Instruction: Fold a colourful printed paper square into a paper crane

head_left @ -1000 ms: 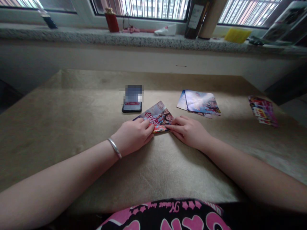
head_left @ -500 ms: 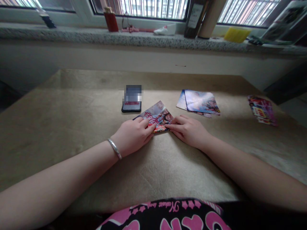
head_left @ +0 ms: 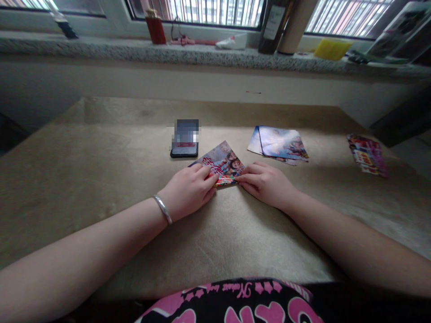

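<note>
A glossy printed sheet of paper (head_left: 226, 159) with cartoon-like figures and red lettering lies on the table, one corner pointing away from me. Along its near edge runs a narrow folded strip (head_left: 226, 180) in bright colours. My left hand (head_left: 188, 188), with a silver bangle at the wrist, presses on the left part of the sheet and the fold, fingers close together. At the fold's right end, the thumb and fingers of my right hand (head_left: 264, 184) pinch the paper. The fingertips partly cover both ends of the strip.
Beyond the sheet lies a phone (head_left: 185, 143) with a blurred screen. A few loose printed sheets (head_left: 283, 143) lie to the right, and folded colourful paper (head_left: 367, 154) is farther right. Bottles and a yellow object (head_left: 332, 48) stand on the stone windowsill (head_left: 202, 54).
My right hand's fingertips have slid slightly to the right along the fold. My left hand stays on the sheet, almost unmoved.
</note>
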A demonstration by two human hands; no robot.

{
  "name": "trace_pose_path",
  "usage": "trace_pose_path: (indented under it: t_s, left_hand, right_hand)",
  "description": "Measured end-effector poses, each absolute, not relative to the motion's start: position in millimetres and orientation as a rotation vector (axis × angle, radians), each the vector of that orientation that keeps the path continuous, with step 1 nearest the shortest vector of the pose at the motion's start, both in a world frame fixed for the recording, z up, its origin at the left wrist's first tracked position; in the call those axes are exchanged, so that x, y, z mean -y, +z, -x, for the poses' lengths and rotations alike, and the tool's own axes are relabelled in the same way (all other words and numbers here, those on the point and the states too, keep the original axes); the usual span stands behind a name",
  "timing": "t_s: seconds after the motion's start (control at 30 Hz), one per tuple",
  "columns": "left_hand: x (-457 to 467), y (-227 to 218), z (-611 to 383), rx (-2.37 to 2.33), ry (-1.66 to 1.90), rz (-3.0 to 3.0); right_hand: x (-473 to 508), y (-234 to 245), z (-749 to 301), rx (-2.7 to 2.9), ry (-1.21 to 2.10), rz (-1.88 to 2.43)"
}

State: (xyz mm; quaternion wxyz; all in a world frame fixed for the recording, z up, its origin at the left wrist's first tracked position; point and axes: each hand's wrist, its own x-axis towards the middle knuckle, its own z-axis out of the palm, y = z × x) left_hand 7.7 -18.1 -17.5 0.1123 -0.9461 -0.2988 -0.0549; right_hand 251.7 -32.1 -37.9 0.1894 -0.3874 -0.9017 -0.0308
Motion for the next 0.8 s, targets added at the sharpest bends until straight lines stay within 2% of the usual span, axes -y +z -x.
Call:
trace_pose_path:
  t_s: [0.33, 0.8]
  left_hand:
    - [17.3, -24.4, -9.1, 0.817, -0.217, 2.855]
    - [18.6, -23.0, -8.9, 0.886, -0.189, 2.948]
  right_hand:
    - [32.4, -39.0, -251.2, 2.512, -0.076, 1.072]
    - [29.9, -32.2, -263.0, 2.497, 0.138, 1.147]
